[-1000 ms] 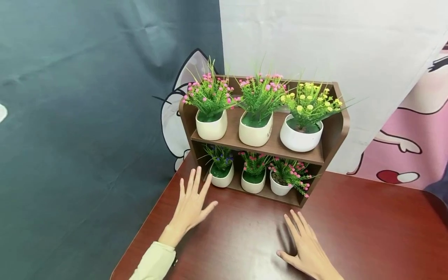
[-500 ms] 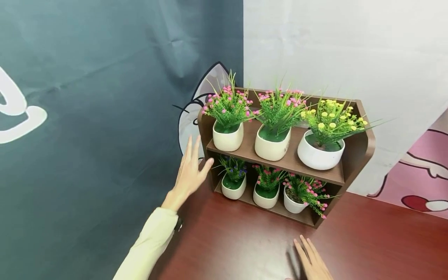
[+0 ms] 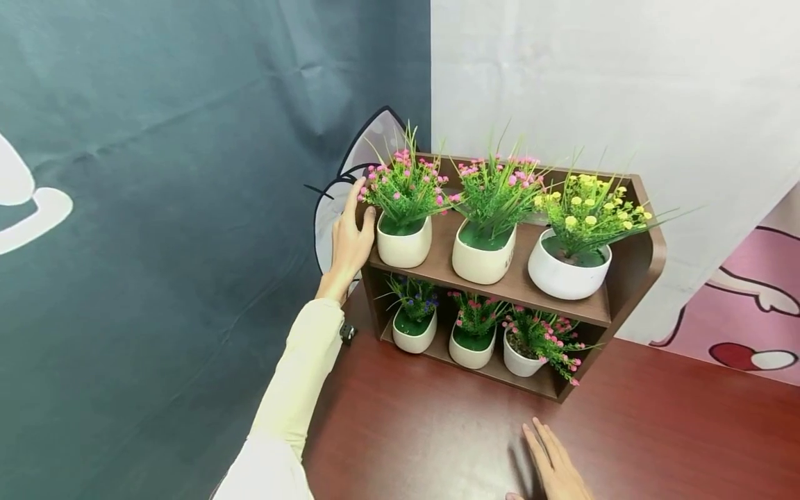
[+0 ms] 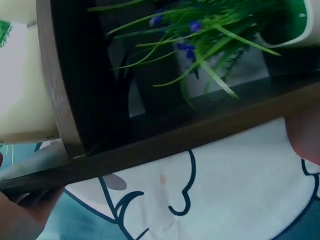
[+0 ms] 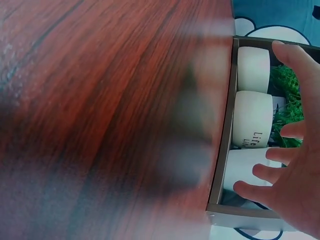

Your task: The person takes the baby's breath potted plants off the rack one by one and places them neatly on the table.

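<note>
The left hand sits near the middle of the head view, pressed on the left side wall of the brown shelf. Its fingers look mostly straight, with the thumb at the front edge beside a cream pot with pink flowers. It may be holding the wall lightly, but I cannot tell for sure. The right hand is at the bottom of the frame, flat on the red-brown table with fingers spread, holding nothing. The shelf stands on the table with six flower pots, three up and three down.
</note>
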`<state>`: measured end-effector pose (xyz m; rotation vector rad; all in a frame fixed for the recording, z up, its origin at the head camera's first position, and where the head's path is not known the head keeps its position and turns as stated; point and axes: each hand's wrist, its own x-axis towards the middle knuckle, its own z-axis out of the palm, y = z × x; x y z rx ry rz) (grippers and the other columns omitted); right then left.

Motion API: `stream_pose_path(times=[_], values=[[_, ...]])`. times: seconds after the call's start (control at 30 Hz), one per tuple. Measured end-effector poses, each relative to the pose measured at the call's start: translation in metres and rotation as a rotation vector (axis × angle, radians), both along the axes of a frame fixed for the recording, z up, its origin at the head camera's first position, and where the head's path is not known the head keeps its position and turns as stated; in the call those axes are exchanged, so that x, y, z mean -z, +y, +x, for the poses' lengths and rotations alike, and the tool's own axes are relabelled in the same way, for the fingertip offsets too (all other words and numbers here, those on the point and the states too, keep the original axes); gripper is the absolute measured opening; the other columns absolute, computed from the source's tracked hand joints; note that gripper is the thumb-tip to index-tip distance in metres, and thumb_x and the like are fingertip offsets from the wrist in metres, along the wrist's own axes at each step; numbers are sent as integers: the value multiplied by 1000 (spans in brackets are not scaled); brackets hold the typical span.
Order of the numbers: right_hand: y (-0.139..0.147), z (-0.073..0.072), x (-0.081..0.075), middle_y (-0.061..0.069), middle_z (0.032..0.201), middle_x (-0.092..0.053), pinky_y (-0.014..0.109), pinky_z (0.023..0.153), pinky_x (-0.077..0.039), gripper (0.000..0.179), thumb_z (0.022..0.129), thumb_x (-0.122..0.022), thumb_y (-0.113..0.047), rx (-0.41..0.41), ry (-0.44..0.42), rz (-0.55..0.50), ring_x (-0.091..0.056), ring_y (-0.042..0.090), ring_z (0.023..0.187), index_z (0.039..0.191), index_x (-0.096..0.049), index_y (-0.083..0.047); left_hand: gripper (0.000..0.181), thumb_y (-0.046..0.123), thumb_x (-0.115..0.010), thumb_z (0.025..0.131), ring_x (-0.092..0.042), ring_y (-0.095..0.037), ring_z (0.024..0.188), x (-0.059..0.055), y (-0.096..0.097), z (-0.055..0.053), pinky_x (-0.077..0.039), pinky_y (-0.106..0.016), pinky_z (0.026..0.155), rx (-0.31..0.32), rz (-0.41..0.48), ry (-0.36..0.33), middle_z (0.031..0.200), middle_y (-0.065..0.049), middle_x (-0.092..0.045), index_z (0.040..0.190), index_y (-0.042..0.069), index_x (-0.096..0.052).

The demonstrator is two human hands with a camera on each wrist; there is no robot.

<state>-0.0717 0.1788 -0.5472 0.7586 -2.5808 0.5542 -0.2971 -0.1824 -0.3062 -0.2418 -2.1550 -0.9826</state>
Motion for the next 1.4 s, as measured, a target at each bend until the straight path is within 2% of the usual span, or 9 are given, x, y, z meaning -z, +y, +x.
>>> stream_pose_path(times=[0.03,0.1,0.17,0.33,0.5,0.63,0.87,1.1,1.4], values=[[-1,1,1,15,134,-28,14,95,0,101,53,-69,-55,6,2,-2,-17,22,124,132,-32,-5,48,21,-43,87,-46,-20,56,-2,0,-3,-36,-31,60,-12,7,12,84,-9,-59,130,40,-30],[-3,3,3,15,134,-29,14,95,-1,100,53,-70,-54,8,12,-12,-15,19,125,131,-33,-4,45,17,-44,86,-27,-18,43,-5,-1,-8,-27,-30,49,-23,18,40,55,-9,-44,125,37,-39],[-4,4,4,15,133,-31,14,96,-2,100,53,-70,-53,4,22,-25,-16,17,125,131,-33,-4,44,13,-44,84,-18,-16,41,-7,-2,-11,-20,-29,45,-28,19,70,47,-5,-28,121,37,-45],[-13,1,-4,15,133,-30,15,97,-5,100,55,-69,-54,-28,-10,-63,-24,20,121,132,-30,-2,39,13,-44,84,-18,-16,40,-6,-2,-14,-20,-29,44,-25,4,126,45,-3,-26,118,32,-50],[-37,-2,-23,7,137,-25,7,92,-3,95,61,-69,-49,-12,-160,-132,-25,16,121,136,-24,-12,38,15,-44,85,-18,-17,37,-5,-3,-14,-19,-30,42,-48,-2,166,43,-3,-25,118,33,-49],[-54,-12,-40,6,138,-24,10,93,-6,94,63,-70,-45,-60,-149,-189,-27,19,121,136,-23,-9,38,16,-44,86,-18,-17,35,-3,-4,-15,-19,-29,40,-49,-3,179,41,-3,-25,119,34,-49],[-85,-34,-81,1,139,-22,14,95,-13,91,66,-67,-45,-82,-144,-260,-27,17,122,137,-19,-14,35,21,-44,87,-18,-17,37,-2,-6,-19,-19,-30,41,-63,-35,170,43,-3,-25,119,34,-48],[-116,-68,-136,-4,140,-17,39,93,-26,85,72,-64,-41,-179,-203,-338,-23,14,124,138,-14,-21,34,21,-46,85,-18,-18,37,2,-8,-22,-20,-31,43,-114,-20,201,41,-2,-25,116,34,-52],[-150,-109,-192,-3,135,-27,30,91,-31,78,75,-64,-34,-272,-100,-528,-31,18,119,137,-18,-21,31,23,-46,85,-17,-18,34,7,-5,-25,-17,-30,41,-99,-21,246,40,-1,-25,115,30,-54]])
